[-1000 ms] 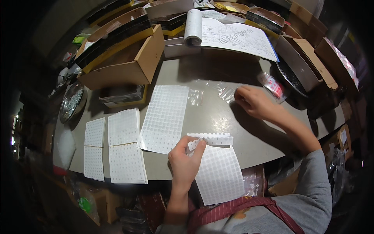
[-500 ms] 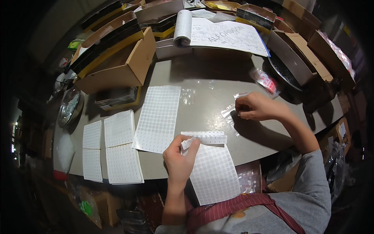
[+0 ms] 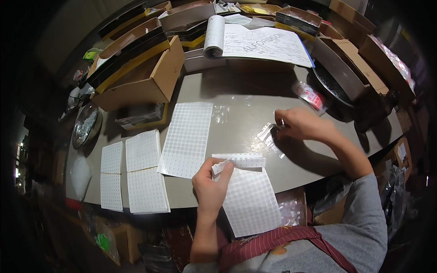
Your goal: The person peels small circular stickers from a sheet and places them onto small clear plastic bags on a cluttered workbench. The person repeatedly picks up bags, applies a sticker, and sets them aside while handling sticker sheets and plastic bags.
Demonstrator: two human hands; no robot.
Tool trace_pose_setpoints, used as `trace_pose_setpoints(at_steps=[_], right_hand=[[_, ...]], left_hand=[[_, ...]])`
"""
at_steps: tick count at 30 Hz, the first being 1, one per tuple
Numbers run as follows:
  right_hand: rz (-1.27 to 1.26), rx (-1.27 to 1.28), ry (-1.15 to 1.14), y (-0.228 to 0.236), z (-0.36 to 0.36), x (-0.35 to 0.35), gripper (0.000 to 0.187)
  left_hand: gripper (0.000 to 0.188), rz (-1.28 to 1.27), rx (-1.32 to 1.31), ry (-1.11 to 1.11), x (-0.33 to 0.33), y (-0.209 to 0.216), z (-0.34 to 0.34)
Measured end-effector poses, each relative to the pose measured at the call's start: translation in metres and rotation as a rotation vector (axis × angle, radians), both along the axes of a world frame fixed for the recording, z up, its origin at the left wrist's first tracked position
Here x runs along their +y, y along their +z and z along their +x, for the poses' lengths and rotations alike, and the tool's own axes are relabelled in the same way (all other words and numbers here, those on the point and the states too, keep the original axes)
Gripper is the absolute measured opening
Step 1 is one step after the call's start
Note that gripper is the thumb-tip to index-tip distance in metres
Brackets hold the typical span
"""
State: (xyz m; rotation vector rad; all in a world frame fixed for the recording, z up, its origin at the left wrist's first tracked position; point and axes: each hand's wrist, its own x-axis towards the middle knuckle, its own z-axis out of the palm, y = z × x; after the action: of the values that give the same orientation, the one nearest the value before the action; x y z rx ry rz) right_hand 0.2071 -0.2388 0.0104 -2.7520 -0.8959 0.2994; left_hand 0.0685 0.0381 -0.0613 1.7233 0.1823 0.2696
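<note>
My left hand [image 3: 213, 184] pinches a sheet of round white stickers [image 3: 253, 200] near its top, thumb on the front. The sheet's upper strip is folded back, and its lower part hangs past the table edge against the apron. My right hand [image 3: 299, 123] is closed, fingertips curled together over small clear plastic bags [image 3: 269, 136] on the table. What its fingertips hold, if anything, is too small to make out. Another sticker sheet [image 3: 187, 136] lies flat left of centre. Beside it are a stack of sticker sheets [image 3: 148, 189] and a narrower stack [image 3: 111, 189].
Cardboard boxes [image 3: 141, 86] crowd the back left, and a metal bowl [image 3: 86, 125] stands at the left edge. A clipboard of papers [image 3: 264, 45] rests across boxes at the back. On the right are a red-and-white packet [image 3: 310, 96] and a dark round tray [image 3: 334, 86].
My right hand stays over the small bags, its fingers shifting slightly; a light scrap seen at its fingertips no longer shows. My left hand keeps its hold on the sheet. The view has shifted slightly.
</note>
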Motion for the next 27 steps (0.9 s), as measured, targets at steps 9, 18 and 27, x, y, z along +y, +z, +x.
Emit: trace_pose_setpoints(at_steps=[9, 18, 27], right_hand=[[0.226, 0.22, 0.002, 0.003, 0.031, -0.037, 0.02], [0.034, -0.269, -0.038, -0.002, 0.009, -0.016, 0.019], [0.257, 0.123, 0.362, 0.008, -0.051, 0.039, 0.036]], left_hand=[[0.015, -0.084, -0.052, -0.08, 0.001, 0.008, -0.006], [0.011, -0.135, -0.066, -0.16, 0.001, 0.017, -0.014], [0.012, -0.065, -0.079, -0.167, 0.002, 0.011, -0.014]])
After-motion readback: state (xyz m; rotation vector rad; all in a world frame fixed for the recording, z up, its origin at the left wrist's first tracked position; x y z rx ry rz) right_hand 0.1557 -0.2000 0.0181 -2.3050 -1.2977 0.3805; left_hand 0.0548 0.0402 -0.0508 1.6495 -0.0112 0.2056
